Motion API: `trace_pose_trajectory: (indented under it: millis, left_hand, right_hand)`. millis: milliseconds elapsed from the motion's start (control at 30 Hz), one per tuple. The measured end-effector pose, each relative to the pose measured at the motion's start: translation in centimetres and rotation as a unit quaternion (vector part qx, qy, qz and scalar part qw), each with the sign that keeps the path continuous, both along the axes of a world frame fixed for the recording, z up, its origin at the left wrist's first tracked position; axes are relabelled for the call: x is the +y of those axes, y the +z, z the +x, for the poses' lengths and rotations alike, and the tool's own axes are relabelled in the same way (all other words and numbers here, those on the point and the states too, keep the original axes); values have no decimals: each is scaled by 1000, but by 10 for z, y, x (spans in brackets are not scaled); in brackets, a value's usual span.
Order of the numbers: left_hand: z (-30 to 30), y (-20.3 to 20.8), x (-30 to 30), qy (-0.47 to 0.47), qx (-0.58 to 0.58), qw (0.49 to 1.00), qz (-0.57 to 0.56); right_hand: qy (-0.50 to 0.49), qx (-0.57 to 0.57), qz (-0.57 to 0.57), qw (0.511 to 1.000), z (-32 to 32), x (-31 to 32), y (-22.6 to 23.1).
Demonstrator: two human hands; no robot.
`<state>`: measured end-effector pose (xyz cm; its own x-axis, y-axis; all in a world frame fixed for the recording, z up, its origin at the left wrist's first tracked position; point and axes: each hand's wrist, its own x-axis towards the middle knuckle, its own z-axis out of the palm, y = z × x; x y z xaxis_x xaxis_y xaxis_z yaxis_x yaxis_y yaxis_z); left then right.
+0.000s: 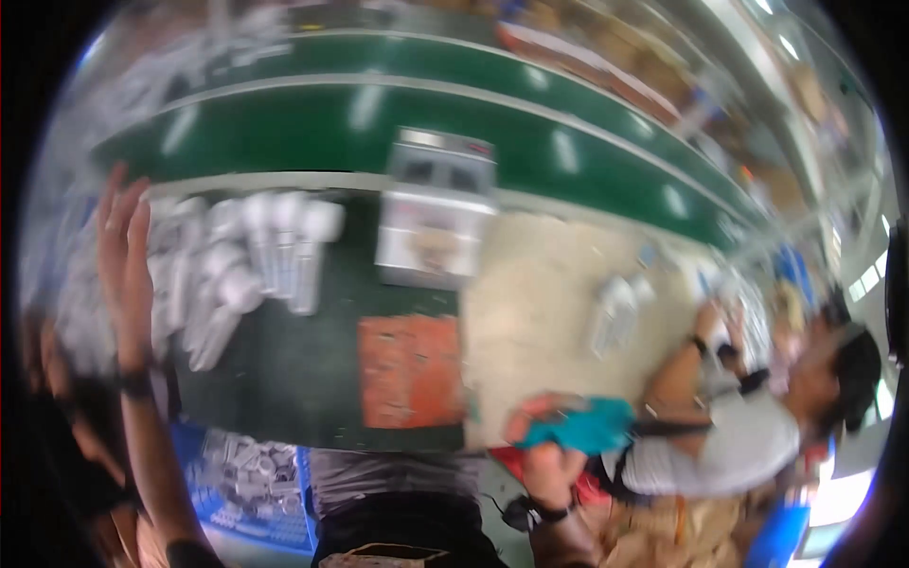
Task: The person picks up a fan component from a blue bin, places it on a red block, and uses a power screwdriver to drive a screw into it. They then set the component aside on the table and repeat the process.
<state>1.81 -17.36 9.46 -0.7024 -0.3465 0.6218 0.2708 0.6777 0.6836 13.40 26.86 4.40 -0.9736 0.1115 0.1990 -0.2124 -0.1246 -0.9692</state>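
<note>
My left hand (pixel 125 256) is raised at the left, fingers stretched upward and apart, with nothing seen in it. It is nearest to a heap of white plastic parts (pixel 279 232), long handle-like pieces with rounded heads. At the table's front edge, right of my body, my right hand (pixel 552 469) is closed on a soft-looking teal and pink thing (pixel 587 426). Motion blur hides its exact kind; it resembles a crumpled cloth. In front of me lies a worn orange-red mat (pixel 412 371), and behind it stands a white and grey box-shaped device (pixel 436 213).
Below the table at left, a blue basket (pixel 303 483) holds many small grey parts. A few white parts (pixel 615 312) lie on the beige tabletop (pixel 530 312). A co-worker (pixel 720 435) sits close at the right; another person's arm shows at far left. Green belts (pixel 284 123) run behind the table.
</note>
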Motion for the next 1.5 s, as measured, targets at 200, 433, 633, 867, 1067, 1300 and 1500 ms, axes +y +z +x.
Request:
trace_pose_trajectory:
  millis: [200,433,633,867,1067,1300,1500]
  left_hand:
    - [-34,-32,294,-451,-50,891,-11]
    - [-86,-90,473,-435,-227,856,-163]
    - [-86,-116,483,-411,-202,883,-105]
    - [-37,-69,347,-449,-110,880,-109]
    - [-1,-72,257,-421,-51,892,-158]
    - [4,-87,231,-423,-55,896,-122]
    - [-6,-86,221,-470,-76,869,-133]
  right_hand:
    - [10,-35,33,999,8,21,11]
    - [-26,-61,24,998,31,22,11]
    - [-61,-66,55,994,29,30,12]
    - [-59,-50,66,995,-4,33,3]
    - [-23,17,61,998,-44,18,-23]
    - [-5,89,-67,994,-63,-25,14]
    - [-8,57,-36,998,-91,-62,21]
